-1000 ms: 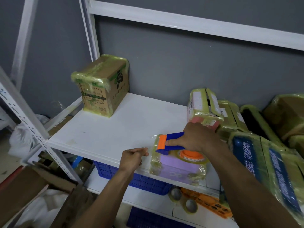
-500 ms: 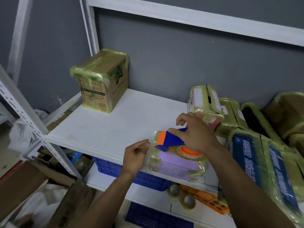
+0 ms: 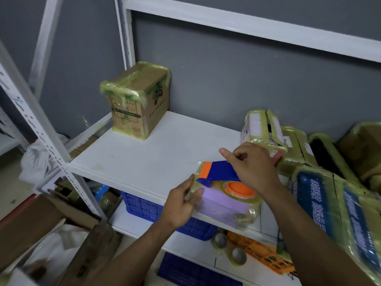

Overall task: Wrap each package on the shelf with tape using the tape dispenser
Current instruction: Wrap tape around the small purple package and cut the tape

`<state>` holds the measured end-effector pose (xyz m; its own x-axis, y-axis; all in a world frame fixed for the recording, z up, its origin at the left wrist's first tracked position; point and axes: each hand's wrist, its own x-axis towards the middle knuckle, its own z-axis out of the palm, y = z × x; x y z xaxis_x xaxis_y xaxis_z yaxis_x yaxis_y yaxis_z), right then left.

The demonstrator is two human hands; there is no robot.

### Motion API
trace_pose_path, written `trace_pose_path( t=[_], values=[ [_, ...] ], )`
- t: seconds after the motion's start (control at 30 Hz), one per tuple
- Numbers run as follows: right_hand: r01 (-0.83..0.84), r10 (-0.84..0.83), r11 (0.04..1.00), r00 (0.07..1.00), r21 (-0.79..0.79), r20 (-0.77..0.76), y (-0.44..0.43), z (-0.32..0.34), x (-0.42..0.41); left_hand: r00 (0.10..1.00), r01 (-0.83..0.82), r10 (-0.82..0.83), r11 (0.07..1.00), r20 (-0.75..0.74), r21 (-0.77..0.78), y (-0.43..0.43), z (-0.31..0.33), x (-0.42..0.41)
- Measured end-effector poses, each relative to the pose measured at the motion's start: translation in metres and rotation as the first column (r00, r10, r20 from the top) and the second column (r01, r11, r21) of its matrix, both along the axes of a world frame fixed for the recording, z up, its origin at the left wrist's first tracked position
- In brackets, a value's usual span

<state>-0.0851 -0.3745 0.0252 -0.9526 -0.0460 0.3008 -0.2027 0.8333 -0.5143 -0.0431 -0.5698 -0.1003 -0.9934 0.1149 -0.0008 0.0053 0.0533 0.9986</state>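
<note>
- Head view: the left hand (image 3: pixel 181 205) holds the left end of a small purple package wrapped in clear tape (image 3: pixel 222 205). Its thumb is raised above the top edge and its fingers are curled against the end face.
- The right hand (image 3: pixel 253 168) grips the handle of a blue plastic tape dispenser (image 3: pixel 218 172). Its fingers are closed round the handle, and the index finger is lifted and stretched out to the left.
- The tape dispenser rests on top of the purple package with its orange blade end pointing left. Its orange-cored roll of clear tape (image 3: pixel 240 189) lies flat just under the right wrist.
- The purple package lies at the front edge of the white metal shelf (image 3: pixel 154 157), right of its middle.
- Just beside the right forearm, a large blue-printed package in yellowish wrap (image 3: pixel 329 203) fills the right end of the shelf.
- On the lower board sit a blue plastic crate (image 3: pixel 144 205), two loose tape rolls (image 3: pixel 238 255) and an orange perforated tray (image 3: pixel 266 256).
- Brown cardboard flaps (image 3: pixel 31 223) stand on the floor at the left.
- Behind the hands, a pink-and-white labelled package (image 3: pixel 261 129) leans among other wrapped parcels.
- At the back left corner of the shelf, well apart from the rest, stands an upright brown cardboard box with yellowish tape over its top (image 3: pixel 138 104).
- A grey wall (image 3: pixel 226 79) closes the back.
</note>
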Motion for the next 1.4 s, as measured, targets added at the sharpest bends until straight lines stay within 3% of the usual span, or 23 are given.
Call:
trace_pose_path(
  t=[0.17,0.3,0.43,0.7,1.13,1.4],
  values=[
    [-0.155,0.167,0.985,0.967,-0.076,0.192,-0.007,-0.003,0.012,0.981,-0.167,0.155,0.981,-0.118,-0.100,-0.033,-0.003,-0.015],
    [-0.200,0.209,0.978,0.935,-0.062,0.285,0.002,-0.006,0.015,0.990,-0.020,-0.003,0.987,-0.142,-0.160,-0.044,-0.009,-0.022],
    [-0.213,0.226,0.974,0.936,-0.077,0.271,0.008,-0.011,0.016,0.989,0.140,-0.146,0.982,-0.038,-0.130,-0.031,-0.007,-0.021],
    [-0.175,0.201,0.974,0.960,-0.144,0.194,0.012,-0.014,0.024,0.992,0.100,-0.092,0.991,0.089,-0.090,-0.023,-0.011,-0.037],
    [-0.068,0.088,0.994,0.962,-0.086,0.258,0.033,0.015,0.042,0.992,0.063,-0.055,0.996,0.117,-0.069,-0.006,-0.010,-0.042],
    [-0.102,0.099,0.995,0.957,-0.005,0.273,0.027,0.008,0.045,0.997,0.038,-0.032,0.995,0.066,-0.089,-0.009,-0.010,-0.034]
  ],
)
